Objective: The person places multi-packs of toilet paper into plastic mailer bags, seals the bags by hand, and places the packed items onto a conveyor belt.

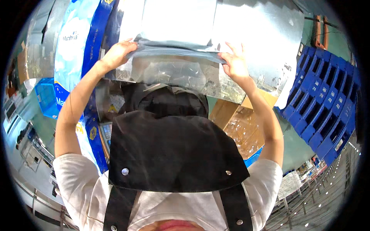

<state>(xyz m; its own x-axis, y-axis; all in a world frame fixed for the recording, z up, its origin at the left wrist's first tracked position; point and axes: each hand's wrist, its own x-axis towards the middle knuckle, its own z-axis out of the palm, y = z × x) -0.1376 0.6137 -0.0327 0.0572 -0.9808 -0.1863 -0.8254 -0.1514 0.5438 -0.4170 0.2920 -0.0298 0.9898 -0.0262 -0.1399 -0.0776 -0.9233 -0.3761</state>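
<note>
A strip of thin grey plastic film (177, 50) stretches from side to side between my hands, its near edge folded and wrinkled. My left hand (125, 49) has its fingers closed on the film's left end. At the other end, my right hand (234, 64) pinches the film between thumb and forefinger while its other fingers stick up. Under both hands lies a scuffed metal worktop (266, 73). Beyond the film is a bright, glaring pale area, and I cannot tell there where film ends and metal begins.
Tall blue-and-white printed packaging (71, 50) stands along the left side, beside a light-blue crate (45, 98). Below the worktop at right, a cardboard box (223, 111) holds clear plastic wrapping (244, 129). Dark-blue slatted plastic crates or pallets (323, 92) stand at far right. My black apron (173, 150) touches or nears the worktop's front.
</note>
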